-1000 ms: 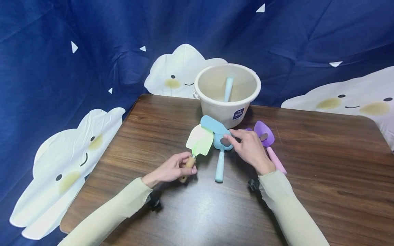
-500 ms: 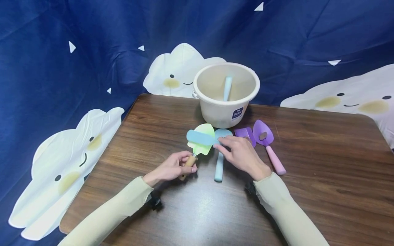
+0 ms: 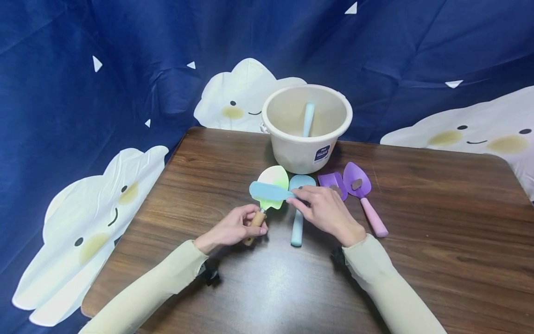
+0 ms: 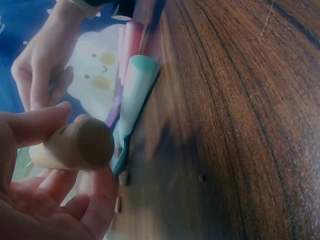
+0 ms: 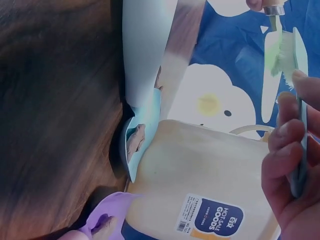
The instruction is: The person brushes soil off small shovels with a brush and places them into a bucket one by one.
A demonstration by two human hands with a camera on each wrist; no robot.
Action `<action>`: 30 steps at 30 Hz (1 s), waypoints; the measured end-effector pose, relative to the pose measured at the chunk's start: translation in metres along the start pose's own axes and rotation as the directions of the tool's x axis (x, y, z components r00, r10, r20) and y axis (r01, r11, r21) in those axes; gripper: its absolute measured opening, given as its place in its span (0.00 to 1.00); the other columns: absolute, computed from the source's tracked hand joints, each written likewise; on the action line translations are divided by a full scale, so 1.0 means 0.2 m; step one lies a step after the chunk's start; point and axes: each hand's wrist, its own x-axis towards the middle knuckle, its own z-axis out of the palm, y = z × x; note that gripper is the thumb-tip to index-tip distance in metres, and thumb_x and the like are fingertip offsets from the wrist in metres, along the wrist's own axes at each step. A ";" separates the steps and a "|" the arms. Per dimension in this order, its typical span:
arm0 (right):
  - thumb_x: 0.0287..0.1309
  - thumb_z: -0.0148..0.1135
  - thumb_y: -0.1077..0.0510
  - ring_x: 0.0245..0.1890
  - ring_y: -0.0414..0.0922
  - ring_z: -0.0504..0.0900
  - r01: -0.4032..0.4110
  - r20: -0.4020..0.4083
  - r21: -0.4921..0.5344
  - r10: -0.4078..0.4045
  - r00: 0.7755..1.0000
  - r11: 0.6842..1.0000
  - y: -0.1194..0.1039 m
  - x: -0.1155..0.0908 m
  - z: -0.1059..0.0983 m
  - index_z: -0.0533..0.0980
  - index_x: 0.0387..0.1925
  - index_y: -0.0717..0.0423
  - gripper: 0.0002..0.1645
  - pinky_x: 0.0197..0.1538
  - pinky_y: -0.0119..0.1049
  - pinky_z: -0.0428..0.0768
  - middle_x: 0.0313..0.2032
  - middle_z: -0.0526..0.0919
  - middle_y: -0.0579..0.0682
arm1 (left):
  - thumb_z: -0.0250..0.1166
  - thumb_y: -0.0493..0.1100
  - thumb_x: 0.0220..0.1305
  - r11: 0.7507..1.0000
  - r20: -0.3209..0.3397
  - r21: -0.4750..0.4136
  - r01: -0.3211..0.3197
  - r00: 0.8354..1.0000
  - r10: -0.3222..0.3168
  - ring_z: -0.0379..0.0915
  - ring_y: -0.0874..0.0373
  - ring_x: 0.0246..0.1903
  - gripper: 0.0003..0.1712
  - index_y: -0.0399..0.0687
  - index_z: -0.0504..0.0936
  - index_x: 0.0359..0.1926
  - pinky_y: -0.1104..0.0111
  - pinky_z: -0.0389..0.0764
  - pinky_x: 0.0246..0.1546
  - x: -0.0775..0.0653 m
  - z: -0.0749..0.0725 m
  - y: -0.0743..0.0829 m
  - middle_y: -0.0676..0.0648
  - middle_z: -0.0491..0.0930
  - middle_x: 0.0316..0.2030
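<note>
In the head view my left hand [image 3: 231, 227] grips the wooden handle [image 3: 256, 224] of a pale green and white trowel [image 3: 274, 173], its blade tilted up off the table. My right hand [image 3: 327, 211] pinches the handle of a light blue brush [image 3: 267, 190], which lies across that blade. Bristles [image 5: 287, 60] face the trowel in the right wrist view. Below the right hand lies a light blue hand shovel [image 3: 297, 229] with a brown lump [image 5: 136, 141] in its scoop. From the left wrist, the butt of the wooden handle [image 4: 95, 144] shows between thumb and fingers.
Behind the hands stands a beige bucket [image 3: 292, 150] with a light blue handle [image 3: 308, 119] sticking up inside. To the right lie a purple scoop [image 3: 329, 179] and a purple trowel [image 3: 354, 174] with a pink handle, both bearing brown lumps.
My right hand has moved left and slightly toward me, carrying the brush from the trowel's far right edge to lie across its blade. The left hand keeps its hold on the trowel.
</note>
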 end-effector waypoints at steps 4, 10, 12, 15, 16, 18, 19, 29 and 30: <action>0.55 0.68 0.49 0.20 0.43 0.78 -0.013 -0.041 -0.009 0.012 0.999 1.000 0.02 0.00 0.00 0.84 0.37 0.52 0.12 0.23 0.39 0.75 0.23 0.80 0.44 | 0.65 0.32 0.58 1.000 0.000 0.017 -0.004 1.000 0.004 0.79 0.44 0.36 0.11 0.36 0.74 0.41 0.69 0.80 0.29 0.00 0.00 0.01 0.32 0.83 0.37; 0.53 0.70 0.51 0.22 0.47 0.81 -0.066 -0.076 0.010 0.066 0.995 0.998 0.03 0.01 0.01 0.85 0.36 0.54 0.12 0.25 0.42 0.78 0.24 0.82 0.47 | 0.65 0.32 0.59 0.999 -0.004 0.041 -0.015 1.000 0.015 0.79 0.52 0.34 0.10 0.37 0.75 0.41 0.69 0.80 0.31 -0.01 -0.01 0.00 0.40 0.84 0.35; 0.55 0.69 0.51 0.25 0.49 0.83 -0.099 -0.080 0.015 0.100 0.992 0.995 0.04 0.02 0.01 0.85 0.37 0.54 0.12 0.28 0.44 0.80 0.26 0.84 0.48 | 0.65 0.32 0.59 0.999 0.003 0.037 -0.008 1.000 0.008 0.80 0.47 0.36 0.10 0.36 0.75 0.41 0.69 0.80 0.31 -0.02 -0.01 0.00 0.38 0.84 0.36; 0.57 0.68 0.50 0.31 0.52 0.86 -0.162 -0.080 0.021 0.163 0.983 0.987 0.07 0.02 0.00 0.85 0.40 0.55 0.14 0.34 0.47 0.82 0.31 0.87 0.51 | 0.64 0.32 0.59 1.000 0.012 0.028 0.003 1.000 -0.003 0.79 0.39 0.38 0.11 0.37 0.75 0.42 0.69 0.80 0.31 -0.02 -0.01 -0.01 0.35 0.83 0.38; 0.57 0.68 0.50 0.34 0.53 0.86 -0.182 -0.079 0.021 0.183 0.980 0.983 0.08 0.01 0.00 0.85 0.42 0.55 0.16 0.37 0.48 0.82 0.33 0.88 0.52 | 0.64 0.33 0.59 1.000 0.015 0.028 0.005 1.000 -0.005 0.79 0.38 0.39 0.11 0.37 0.75 0.43 0.68 0.80 0.32 -0.02 -0.01 -0.01 0.34 0.83 0.39; 0.56 0.68 0.50 0.36 0.55 0.86 -0.212 -0.075 0.021 0.213 0.974 0.977 0.10 0.01 0.00 0.85 0.43 0.57 0.17 0.40 0.49 0.82 0.36 0.88 0.54 | 0.64 0.33 0.59 1.000 0.020 0.024 0.005 1.000 -0.005 0.78 0.35 0.39 0.11 0.37 0.75 0.43 0.68 0.80 0.31 -0.03 -0.01 -0.01 0.32 0.82 0.40; 0.56 0.68 0.50 0.38 0.55 0.86 -0.221 -0.076 0.017 0.221 0.972 0.975 0.10 0.00 0.00 0.84 0.44 0.57 0.18 0.42 0.50 0.82 0.38 0.88 0.55 | 0.64 0.33 0.59 1.000 0.022 0.023 0.007 1.000 -0.008 0.78 0.35 0.39 0.12 0.37 0.75 0.43 0.68 0.80 0.32 -0.03 -0.01 -0.01 0.32 0.82 0.40; 0.59 0.65 0.50 0.34 0.55 0.85 -0.244 -0.104 -0.007 0.242 0.965 0.970 0.13 0.00 -0.02 0.84 0.44 0.60 0.18 0.37 0.48 0.81 0.33 0.87 0.55 | 0.64 0.34 0.60 1.000 0.010 0.030 -0.005 1.000 0.005 0.79 0.37 0.39 0.14 0.32 0.74 0.45 0.67 0.81 0.33 -0.03 -0.02 0.00 0.29 0.81 0.41; 0.59 0.65 0.50 0.35 0.55 0.85 -0.243 -0.100 0.005 0.242 0.965 0.970 0.13 0.00 -0.01 0.83 0.44 0.60 0.18 0.38 0.48 0.81 0.34 0.87 0.55 | 0.64 0.34 0.60 0.999 0.002 0.033 -0.004 1.000 0.004 0.79 0.37 0.39 0.14 0.32 0.74 0.45 0.67 0.81 0.33 -0.03 -0.02 0.00 0.29 0.81 0.41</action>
